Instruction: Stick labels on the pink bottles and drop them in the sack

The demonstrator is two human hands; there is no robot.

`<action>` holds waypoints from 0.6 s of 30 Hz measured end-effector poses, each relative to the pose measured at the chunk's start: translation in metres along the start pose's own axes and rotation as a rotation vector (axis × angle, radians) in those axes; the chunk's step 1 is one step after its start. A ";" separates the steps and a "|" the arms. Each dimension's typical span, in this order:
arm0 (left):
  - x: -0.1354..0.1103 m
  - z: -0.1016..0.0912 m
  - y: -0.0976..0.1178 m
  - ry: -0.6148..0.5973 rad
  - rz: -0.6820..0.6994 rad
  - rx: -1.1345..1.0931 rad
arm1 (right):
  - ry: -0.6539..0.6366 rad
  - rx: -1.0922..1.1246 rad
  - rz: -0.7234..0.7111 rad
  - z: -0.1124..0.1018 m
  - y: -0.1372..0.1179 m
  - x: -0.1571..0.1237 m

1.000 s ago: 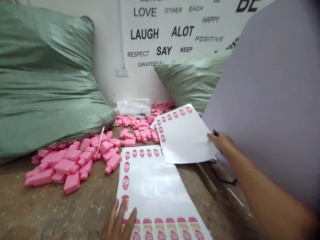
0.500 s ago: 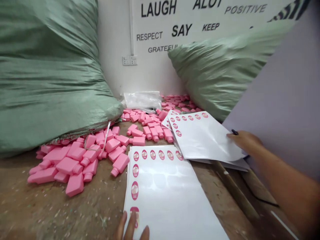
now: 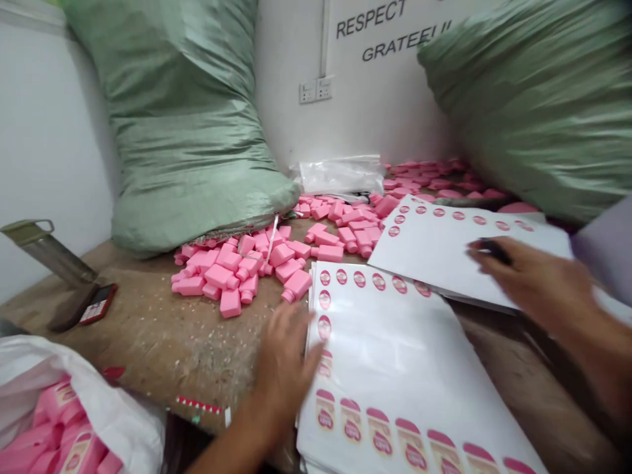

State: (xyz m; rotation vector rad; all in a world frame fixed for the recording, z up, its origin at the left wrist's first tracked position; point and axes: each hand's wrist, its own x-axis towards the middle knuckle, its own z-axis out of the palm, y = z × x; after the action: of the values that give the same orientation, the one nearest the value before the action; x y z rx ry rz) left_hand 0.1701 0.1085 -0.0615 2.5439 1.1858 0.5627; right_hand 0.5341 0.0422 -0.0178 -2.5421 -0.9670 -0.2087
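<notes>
My left hand lies flat, fingers stretched out, on the left edge of a stack of white sticker sheets with pink labels round its border. My right hand is blurred. It hovers over a second stack of sticker sheets to the right and seems to pinch a small dark object. A heap of pink plastic bottles lies on the worn wooden table just beyond the left hand.
Big green sacks stand at the back left and back right. A clear plastic bag lies by the wall. A metal flask and a red phone sit at the left; a white bag of labelled bottles is bottom left.
The view has swung left and down. My left hand has slid up along the near stack's left edge. My right hand has left the far sheets' edge and come nearer over them.
</notes>
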 end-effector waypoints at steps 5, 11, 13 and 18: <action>0.087 0.007 -0.017 0.017 -0.169 0.016 | -0.258 0.123 -0.241 0.017 -0.038 -0.102; 0.093 0.017 -0.027 0.038 -0.233 -0.065 | -0.259 0.001 -0.275 0.023 -0.020 -0.133; 0.079 0.009 -0.027 0.058 -0.241 -0.134 | -0.220 -0.081 -0.251 0.025 -0.011 -0.118; 0.029 -0.007 -0.024 0.058 -0.229 -0.387 | -0.243 -0.228 -0.305 0.032 -0.008 -0.075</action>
State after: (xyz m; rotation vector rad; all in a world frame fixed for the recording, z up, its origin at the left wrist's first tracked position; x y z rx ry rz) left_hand 0.1678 0.1469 -0.0585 2.0516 1.2290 0.7326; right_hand 0.4721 0.0160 -0.0649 -2.6547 -1.5048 -0.1018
